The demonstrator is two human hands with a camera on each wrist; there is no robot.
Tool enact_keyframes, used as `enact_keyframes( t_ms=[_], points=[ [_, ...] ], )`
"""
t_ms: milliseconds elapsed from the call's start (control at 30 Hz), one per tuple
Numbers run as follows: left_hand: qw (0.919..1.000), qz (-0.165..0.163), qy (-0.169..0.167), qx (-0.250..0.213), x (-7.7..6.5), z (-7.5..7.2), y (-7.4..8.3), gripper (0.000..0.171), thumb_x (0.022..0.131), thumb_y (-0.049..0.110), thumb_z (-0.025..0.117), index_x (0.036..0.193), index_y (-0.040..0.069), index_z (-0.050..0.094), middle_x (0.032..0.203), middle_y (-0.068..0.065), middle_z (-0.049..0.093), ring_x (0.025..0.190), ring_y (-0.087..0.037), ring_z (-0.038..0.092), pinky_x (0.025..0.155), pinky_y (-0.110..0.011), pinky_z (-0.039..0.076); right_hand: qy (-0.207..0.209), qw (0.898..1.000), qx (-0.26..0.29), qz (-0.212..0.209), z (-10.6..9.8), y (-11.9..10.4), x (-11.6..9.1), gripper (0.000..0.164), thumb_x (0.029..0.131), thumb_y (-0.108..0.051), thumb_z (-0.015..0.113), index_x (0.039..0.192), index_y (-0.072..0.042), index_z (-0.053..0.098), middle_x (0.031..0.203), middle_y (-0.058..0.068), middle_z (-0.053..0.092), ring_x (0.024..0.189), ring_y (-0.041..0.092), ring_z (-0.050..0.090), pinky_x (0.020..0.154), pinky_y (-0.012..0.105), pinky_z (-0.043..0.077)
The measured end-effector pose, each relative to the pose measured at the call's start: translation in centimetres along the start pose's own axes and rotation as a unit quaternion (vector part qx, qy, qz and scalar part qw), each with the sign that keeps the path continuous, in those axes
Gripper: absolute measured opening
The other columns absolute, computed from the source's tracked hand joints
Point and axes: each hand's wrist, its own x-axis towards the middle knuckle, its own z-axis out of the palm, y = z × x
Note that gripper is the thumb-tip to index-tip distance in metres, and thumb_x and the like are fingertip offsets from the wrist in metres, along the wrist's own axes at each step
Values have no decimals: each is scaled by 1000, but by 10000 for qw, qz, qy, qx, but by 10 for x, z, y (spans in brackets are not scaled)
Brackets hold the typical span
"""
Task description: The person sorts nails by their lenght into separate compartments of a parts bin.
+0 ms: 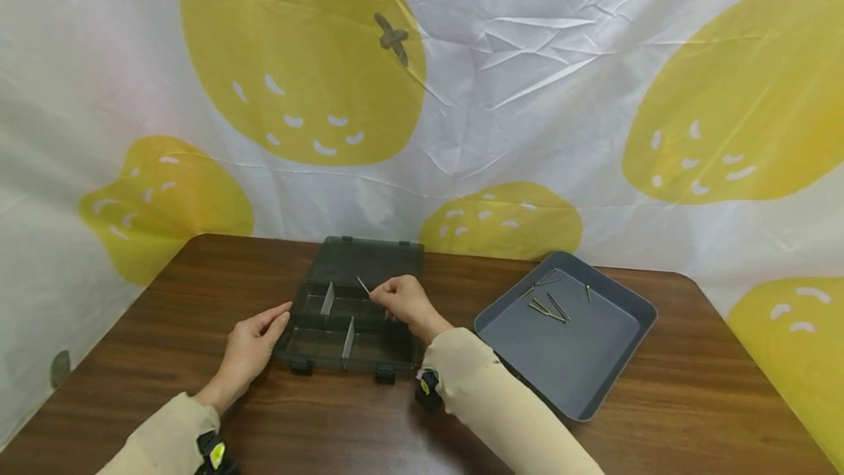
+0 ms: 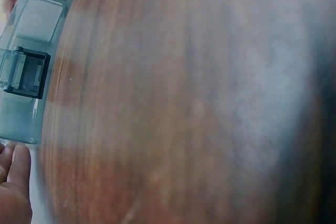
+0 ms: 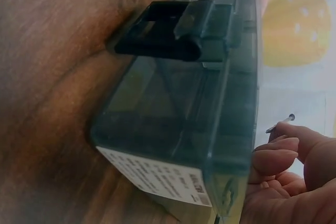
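Note:
A dark translucent compartment box (image 1: 381, 347) stands on the table with its lid (image 1: 365, 262) laid back. Grey dividers (image 1: 349, 339) split its inside. My left hand (image 1: 247, 350) rests at the box's left side, fingertips against the wall and fingers fairly straight. Above the right-hand compartments, my right hand (image 1: 407, 305) pinches a thin metal nail (image 3: 283, 122) between thumb and fingers. The nail slants upward, its round head showing in the right wrist view. To the right, several brass-coloured nails (image 1: 547, 311) lie in a grey tray (image 1: 560, 372).
The brown wooden table (image 1: 316, 424) ends at the back against a white cloth (image 1: 514, 145) printed with yellow fruit. Black latches (image 1: 385, 374) jut from the box's front. My right forearm (image 1: 508, 409) crosses between the box and the tray.

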Motion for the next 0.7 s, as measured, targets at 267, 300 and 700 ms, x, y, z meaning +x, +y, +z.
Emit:
enact_keyframes(
  t_ms=[267, 300, 700],
  points=[
    [10000, -47, -37, -2, -1, -1, 1, 38, 98, 23, 52, 128, 1, 57, 127, -19, 57, 122, -34, 51, 98, -48, 44, 46, 9994, -346, -5, 3, 0, 2, 18, 88, -4, 59, 91, 10, 70, 94, 17, 71, 43, 4, 33, 42, 17, 29],
    [10000, -63, -42, -1, -1, -1, 1, 38, 98, 23, 52, 128, 1, 57, 127, -19, 57, 122, -34, 51, 99, -48, 44, 66, 9992, -384, -8, 3, 0, 2, 17, 88, -4, 60, 90, 10, 70, 94, 17, 71, 43, 4, 34, 42, 17, 29],
    [9999, -99, -111, -57, 0, -1, 0, 39, 98, 24, 51, 129, 1, 57, 129, -18, 56, 123, -33, 50, 99, -48, 43, 272, 9981, -544, -33, 4, 2, 2, 13, 85, -4, 63, 83, 6, 72, 89, 15, 72, 47, 5, 39, 44, 16, 33]
  ],
)
